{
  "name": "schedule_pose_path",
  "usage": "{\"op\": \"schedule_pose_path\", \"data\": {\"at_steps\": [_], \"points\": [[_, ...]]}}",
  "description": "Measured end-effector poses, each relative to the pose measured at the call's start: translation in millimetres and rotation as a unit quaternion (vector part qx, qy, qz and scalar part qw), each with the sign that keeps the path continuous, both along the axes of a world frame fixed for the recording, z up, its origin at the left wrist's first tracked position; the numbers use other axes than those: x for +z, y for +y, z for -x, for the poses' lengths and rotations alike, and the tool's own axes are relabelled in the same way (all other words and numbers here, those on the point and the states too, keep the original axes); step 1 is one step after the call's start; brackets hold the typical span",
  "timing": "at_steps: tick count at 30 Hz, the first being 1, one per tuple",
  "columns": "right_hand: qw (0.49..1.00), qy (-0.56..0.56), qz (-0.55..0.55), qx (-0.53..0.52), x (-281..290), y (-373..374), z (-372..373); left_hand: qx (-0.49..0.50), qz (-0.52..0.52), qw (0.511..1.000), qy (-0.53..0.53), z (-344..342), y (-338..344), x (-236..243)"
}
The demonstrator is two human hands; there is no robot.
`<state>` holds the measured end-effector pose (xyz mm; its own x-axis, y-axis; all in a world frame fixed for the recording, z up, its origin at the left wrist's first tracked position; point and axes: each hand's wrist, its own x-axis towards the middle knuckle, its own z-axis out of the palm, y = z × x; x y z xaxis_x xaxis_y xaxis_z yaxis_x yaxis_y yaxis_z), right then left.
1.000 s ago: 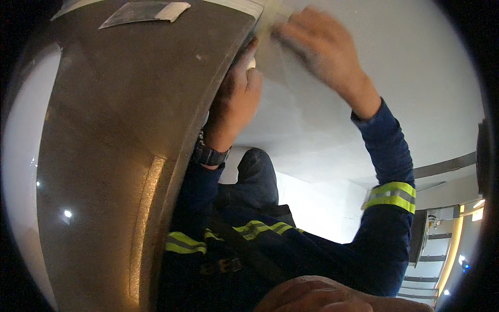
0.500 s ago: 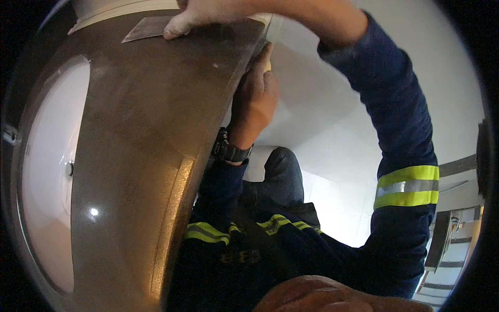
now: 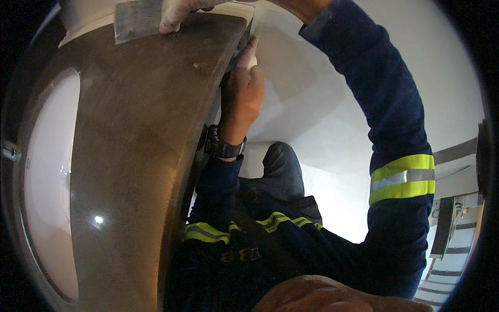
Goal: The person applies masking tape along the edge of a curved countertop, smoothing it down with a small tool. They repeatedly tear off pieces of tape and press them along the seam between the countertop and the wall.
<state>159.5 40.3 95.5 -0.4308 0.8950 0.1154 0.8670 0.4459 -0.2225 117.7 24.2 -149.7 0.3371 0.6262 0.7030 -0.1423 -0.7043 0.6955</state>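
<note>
Sandpaper (image 3: 138,20) lay flat at the far end of the brown countertop (image 3: 135,156), pinned under the right hand's (image 3: 179,11) narrow fingertips, while the left hand (image 3: 241,93) curled round the counter's edge, just beside.

I see a dark brown polished stone countertop (image 3: 140,145), its front edge curving from top right down to the lower middle. A flat grey rectangular scraper blade (image 3: 136,21) lies against its far end, near the top edge. A small pale object (image 3: 251,61) sits at the counter's front edge, mostly hidden.
</note>
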Motion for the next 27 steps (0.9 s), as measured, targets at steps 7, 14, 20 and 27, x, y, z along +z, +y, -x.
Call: {"op": "schedule_pose_path", "data": {"at_steps": [7, 14, 20, 27], "points": [[0.959, 0.154, -0.198, -0.132, 9.5, -128.0, -46.4, -0.067, 0.185, 0.980, 0.023, -1.7, -13.0, 18.2], [0.868, 0.307, -0.257, -0.294, -109.8, -175.8, -96.4, -0.046, 0.150, 0.987, 0.027, -22.5, -19.5, 9.2], [0.837, 0.455, -0.244, -0.180, -175.0, -160.6, -90.3, -0.040, 0.100, 0.994, -0.015, -28.2, -17.7, 4.4], [0.816, 0.518, -0.128, -0.220, -170.3, -122.2, -57.8, -0.058, 0.154, 0.986, 0.039, -17.9, -19.8, 12.4]]}}
